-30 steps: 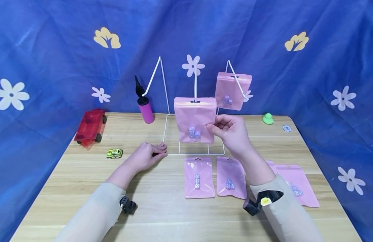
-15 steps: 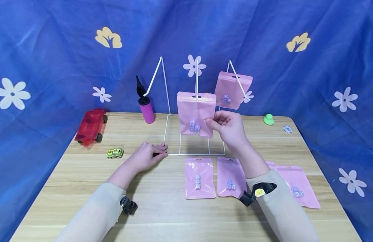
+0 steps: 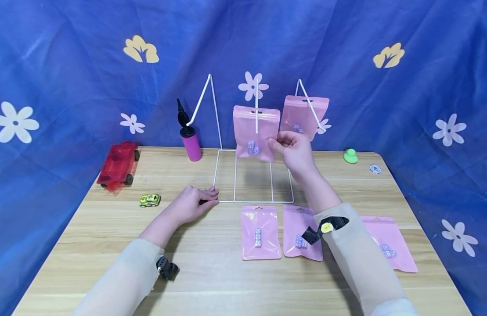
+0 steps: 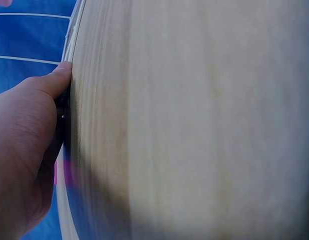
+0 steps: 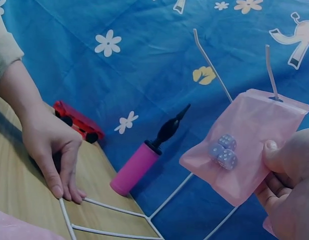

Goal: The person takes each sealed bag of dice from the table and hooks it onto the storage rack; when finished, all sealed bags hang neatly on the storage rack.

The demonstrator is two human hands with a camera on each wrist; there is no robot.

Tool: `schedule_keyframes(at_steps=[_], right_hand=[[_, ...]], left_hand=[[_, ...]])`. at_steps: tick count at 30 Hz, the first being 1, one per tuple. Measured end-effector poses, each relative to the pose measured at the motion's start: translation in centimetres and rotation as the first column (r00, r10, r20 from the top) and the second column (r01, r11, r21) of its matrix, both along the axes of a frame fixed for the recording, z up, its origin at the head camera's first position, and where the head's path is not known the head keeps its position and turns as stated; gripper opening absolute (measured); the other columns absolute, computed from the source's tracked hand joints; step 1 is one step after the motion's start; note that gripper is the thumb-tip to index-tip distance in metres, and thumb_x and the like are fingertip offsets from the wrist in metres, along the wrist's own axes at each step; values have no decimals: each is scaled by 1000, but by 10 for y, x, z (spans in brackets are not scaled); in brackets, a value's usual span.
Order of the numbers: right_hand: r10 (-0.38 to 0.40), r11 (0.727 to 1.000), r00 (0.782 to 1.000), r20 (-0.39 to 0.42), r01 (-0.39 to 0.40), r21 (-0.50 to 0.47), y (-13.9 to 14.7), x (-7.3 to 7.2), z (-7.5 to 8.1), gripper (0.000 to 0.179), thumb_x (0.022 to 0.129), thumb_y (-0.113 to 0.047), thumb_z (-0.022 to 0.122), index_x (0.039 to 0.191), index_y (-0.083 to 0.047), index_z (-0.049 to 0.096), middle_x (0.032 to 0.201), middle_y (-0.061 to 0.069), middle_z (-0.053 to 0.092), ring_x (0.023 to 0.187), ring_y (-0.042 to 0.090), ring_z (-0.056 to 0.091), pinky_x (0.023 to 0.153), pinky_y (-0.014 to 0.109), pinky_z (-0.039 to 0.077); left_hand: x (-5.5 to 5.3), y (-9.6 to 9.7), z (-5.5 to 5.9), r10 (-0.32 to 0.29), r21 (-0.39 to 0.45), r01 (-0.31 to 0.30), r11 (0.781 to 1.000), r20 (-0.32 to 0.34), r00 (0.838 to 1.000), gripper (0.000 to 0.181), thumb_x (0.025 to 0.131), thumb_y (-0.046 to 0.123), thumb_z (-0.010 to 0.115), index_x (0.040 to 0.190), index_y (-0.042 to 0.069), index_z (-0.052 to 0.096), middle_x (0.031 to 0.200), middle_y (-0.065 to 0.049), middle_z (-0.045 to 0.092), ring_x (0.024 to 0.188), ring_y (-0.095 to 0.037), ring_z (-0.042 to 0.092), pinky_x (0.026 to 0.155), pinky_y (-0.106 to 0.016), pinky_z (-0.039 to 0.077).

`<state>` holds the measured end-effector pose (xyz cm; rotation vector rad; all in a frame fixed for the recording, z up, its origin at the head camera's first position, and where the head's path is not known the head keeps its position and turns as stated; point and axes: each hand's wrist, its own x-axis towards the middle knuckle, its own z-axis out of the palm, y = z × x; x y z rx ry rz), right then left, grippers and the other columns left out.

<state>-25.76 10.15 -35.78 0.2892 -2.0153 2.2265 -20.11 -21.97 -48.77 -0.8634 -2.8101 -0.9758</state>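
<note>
My right hand (image 3: pixel 294 151) pinches the right edge of a pink zip pouch (image 3: pixel 243 127) with several dice (image 5: pixel 226 156) inside. The middle prong of the white wire rack (image 3: pixel 255 202) runs through the pouch's hang hole, as the right wrist view (image 5: pixel 276 85) also shows. Another pink pouch (image 3: pixel 294 107) hangs from the right-hand prong, partly behind my right hand. My left hand (image 3: pixel 192 203) grips the front left corner of the rack's base against the table; in the left wrist view the thumb (image 4: pixel 59 80) lies along the wire.
Pink pouches with dice lie in front of the rack: one at centre (image 3: pixel 261 219), one beside it (image 3: pixel 294 221), one far right (image 3: pixel 389 237). Around stand a pink hand pump (image 3: pixel 192 147), red toy car (image 3: pixel 117 164), small green car (image 3: pixel 150 200), green duck (image 3: pixel 350 156) and chip (image 3: pixel 375 169).
My right hand has moved the pouch up and back along the middle prong, away from its front tip. My left hand has stayed at the rack's corner.
</note>
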Motion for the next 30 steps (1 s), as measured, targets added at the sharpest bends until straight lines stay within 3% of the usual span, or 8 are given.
schedule_keyframes(at_steps=[15,23,30], right_hand=[[-115,993,992,53,117,-33,-11,-27,3,9,95,8,75,103,11,72,81,-1,70,81,10,66,76,20,58],[-117,993,993,35,116,24,-6,-25,4,20,95,5,76,112,15,72,91,5,72,86,11,68,79,20,58],[-70,987,997,-37,75,142,11,-17,3,23,96,5,75,117,14,73,110,22,75,95,11,71,88,23,59]], left_hand=[[0,-1,-1,-8,9,8,1000,-14,1000,22,95,14,82,113,1,81,123,-17,72,121,-31,69,107,-46,51],[-2,0,-3,-18,10,18,1000,-29,999,21,95,12,82,112,0,81,122,-17,73,120,-32,69,107,-46,51],[-2,0,-1,0,5,0,1000,2,1000,22,95,13,83,113,0,81,122,-18,73,121,-33,68,108,-46,51]])
